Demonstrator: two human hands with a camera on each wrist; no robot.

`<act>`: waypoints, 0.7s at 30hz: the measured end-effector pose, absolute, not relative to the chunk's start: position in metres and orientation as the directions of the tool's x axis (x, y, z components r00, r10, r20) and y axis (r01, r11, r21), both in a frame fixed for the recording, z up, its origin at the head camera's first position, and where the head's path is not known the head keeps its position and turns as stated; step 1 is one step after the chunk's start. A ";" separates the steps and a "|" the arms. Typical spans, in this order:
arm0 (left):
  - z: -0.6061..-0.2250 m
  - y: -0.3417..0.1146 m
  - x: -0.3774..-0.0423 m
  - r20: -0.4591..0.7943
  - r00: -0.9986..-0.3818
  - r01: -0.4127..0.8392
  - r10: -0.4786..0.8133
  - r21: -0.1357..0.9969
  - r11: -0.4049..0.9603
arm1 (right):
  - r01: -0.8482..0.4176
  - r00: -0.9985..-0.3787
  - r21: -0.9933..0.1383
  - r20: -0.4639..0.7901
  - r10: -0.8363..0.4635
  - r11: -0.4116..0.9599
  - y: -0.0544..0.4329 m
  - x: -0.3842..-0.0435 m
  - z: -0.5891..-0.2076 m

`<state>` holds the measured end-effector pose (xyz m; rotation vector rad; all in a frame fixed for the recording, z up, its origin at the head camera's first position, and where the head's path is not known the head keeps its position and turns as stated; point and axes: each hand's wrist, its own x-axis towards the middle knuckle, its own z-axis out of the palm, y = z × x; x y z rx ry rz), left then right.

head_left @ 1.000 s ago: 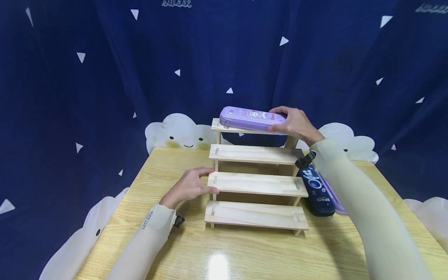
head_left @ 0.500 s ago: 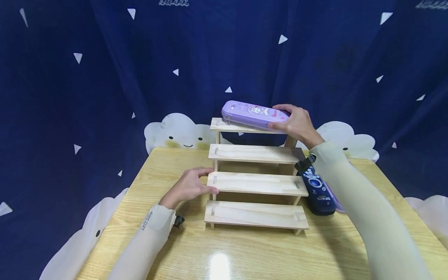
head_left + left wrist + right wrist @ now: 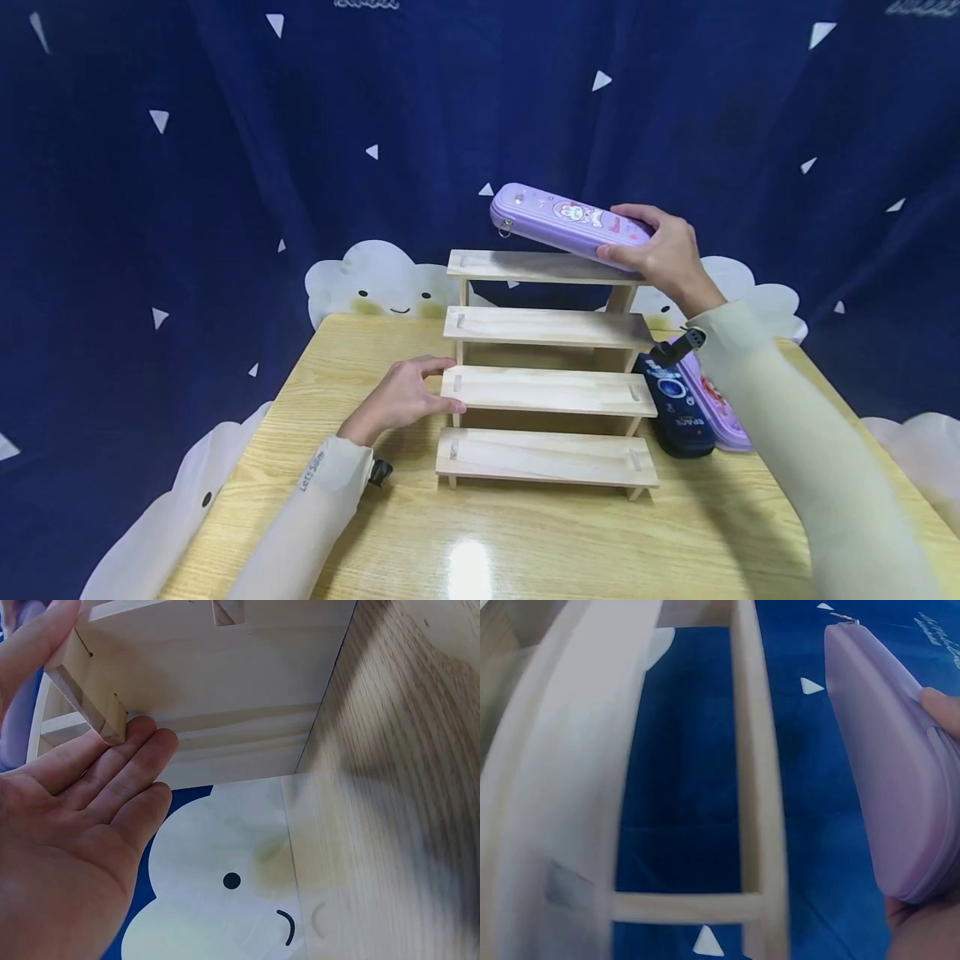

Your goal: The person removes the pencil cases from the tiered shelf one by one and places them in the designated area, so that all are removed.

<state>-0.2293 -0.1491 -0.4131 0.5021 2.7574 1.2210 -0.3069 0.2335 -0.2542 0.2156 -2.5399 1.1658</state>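
Note:
My right hand (image 3: 667, 254) grips the right end of a lilac pencil case (image 3: 558, 215) with a rabbit print. The case is raised and tilted over the top tier of a wooden stepped shelf (image 3: 551, 390), its left end higher. In the right wrist view the pencil case (image 3: 885, 765) hangs apart from the shelf frame (image 3: 761, 772). My left hand (image 3: 405, 396) holds the left end of the shelf's second tier from the bottom, thumb at the front edge, fingers behind. Seen from the left wrist, the hand's fingers (image 3: 142, 761) extend under the plank end (image 3: 90, 697).
A dark blue pencil case (image 3: 678, 412) marked SPACE lies right of the shelf on the wooden table (image 3: 375, 533). Beside it is another purple pencil case (image 3: 727, 417), partly behind the right sleeve. A navy curtain (image 3: 225, 208) with white clouds hangs behind.
The right hand has lifted the lilac pencil case off the top tier, moving it up and to the right. The left hand has stayed on the shelf.

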 end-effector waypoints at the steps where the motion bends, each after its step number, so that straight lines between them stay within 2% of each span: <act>1: -0.413 -0.149 -0.230 0.053 -0.942 0.262 0.330 0.732 0.629 | -0.279 -0.927 -0.707 0.374 0.008 0.650 0.236 -0.305 -0.252; 21: -0.412 -0.147 -0.230 0.050 -0.942 0.261 0.331 0.728 0.634 | -0.294 -0.895 -0.799 0.423 0.143 0.524 0.295 -0.277 -0.219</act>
